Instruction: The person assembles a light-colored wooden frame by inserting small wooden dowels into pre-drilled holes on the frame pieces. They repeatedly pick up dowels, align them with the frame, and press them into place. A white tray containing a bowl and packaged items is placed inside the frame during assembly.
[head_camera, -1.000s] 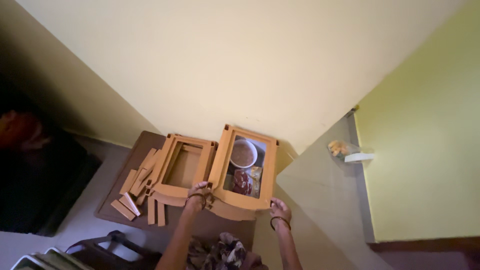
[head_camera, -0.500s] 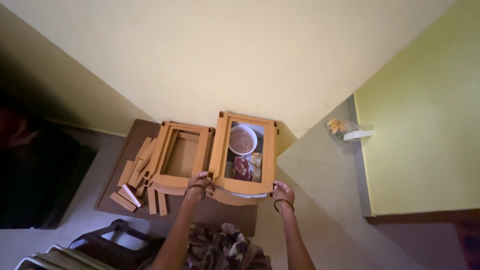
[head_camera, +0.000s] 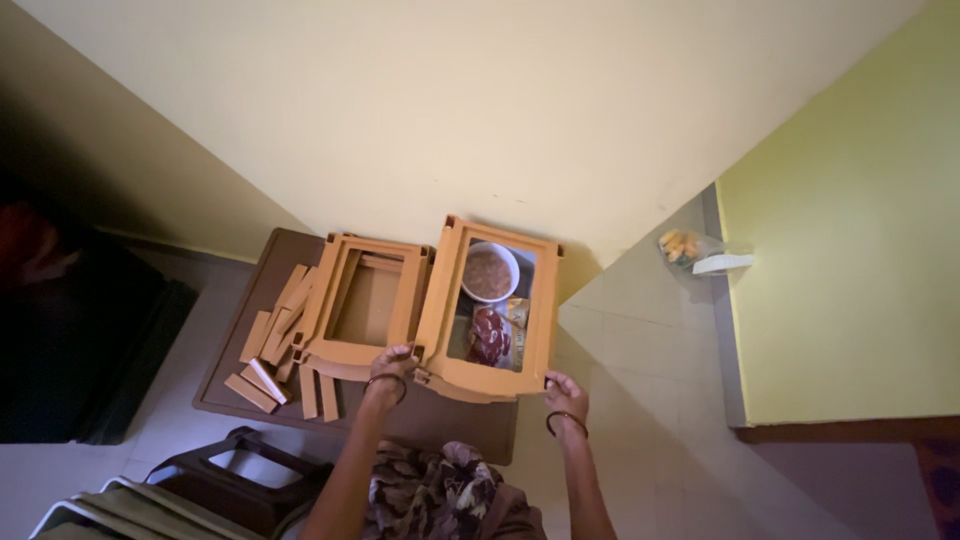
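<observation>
You are standing over a dark low bench (head_camera: 250, 330) pushed up to a pale wall (head_camera: 450, 110), and your two hands are gripping the near end of an orange frame (head_camera: 440, 300). Your left hand (head_camera: 392, 362) is closing its grip on the frame's near left corner, fingers curled over the edge; your right hand (head_camera: 566, 392) is holding the near right corner, which is jutting past the bench's right edge over the floor (head_camera: 640, 350). The frame is lying between both grips, stretching away from you toward the wall, its far end almost touching it.

Open floor is lying to your right, up to a green wall (head_camera: 850, 250). To the left the room is tighter: a second frame (head_camera: 365, 300) is sitting just beside the first, with loose slats (head_camera: 270, 345) crowding the bench's left part.

Through the frame's opening a bowl (head_camera: 489, 271) and some packets (head_camera: 495, 330) are showing; whether they are resting on the bench or below the frame is hard to tell. A dark chair (head_camera: 240, 485) is cut off at the bottom edge, the left side is sinking into shadow, and a small bag (head_camera: 700, 252) is lying by the green wall.
</observation>
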